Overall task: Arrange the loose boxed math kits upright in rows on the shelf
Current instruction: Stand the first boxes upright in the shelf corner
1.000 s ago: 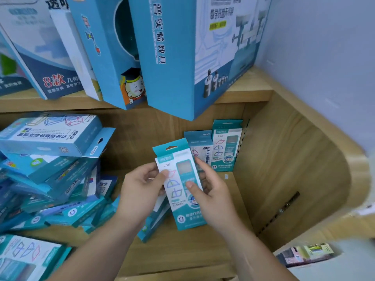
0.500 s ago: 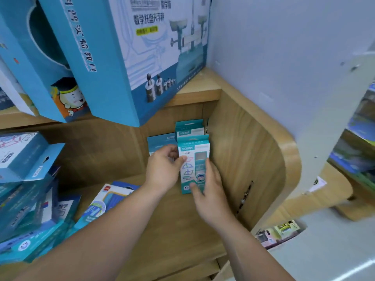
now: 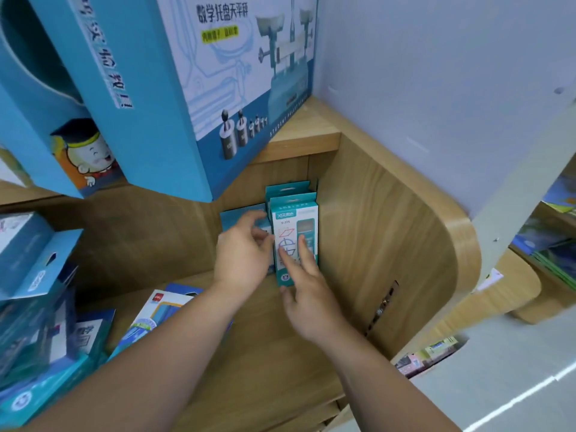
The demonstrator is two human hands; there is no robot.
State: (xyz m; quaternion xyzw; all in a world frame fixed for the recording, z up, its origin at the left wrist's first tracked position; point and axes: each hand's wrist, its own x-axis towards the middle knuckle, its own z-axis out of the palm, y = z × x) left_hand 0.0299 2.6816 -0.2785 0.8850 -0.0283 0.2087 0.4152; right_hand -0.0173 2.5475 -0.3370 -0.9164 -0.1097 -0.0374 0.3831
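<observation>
**Kit upright in the shelf's back right corner**

The kit (image 3: pixel 294 241) is a slim teal-and-white box printed with shape outlines (labelled S-335). My right hand (image 3: pixel 308 294) presses straight fingers flat on its front. My left hand (image 3: pixel 241 257) rests loose-fingered at its left edge. The shelf (image 3: pixel 249 353) is wooden, the wall (image 3: pixel 436 88) pale. Three stand here: this one, a second kit (image 3: pixel 286 188) behind it and a third kit (image 3: pixel 240 215) to its left. One pile (image 3: pixel 37 322) lies at the left edge.

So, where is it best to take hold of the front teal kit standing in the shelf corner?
Pinch the front teal kit by its top hang tab, from above: it stands upright, right edge by the side wall, another kit close behind.
</observation>
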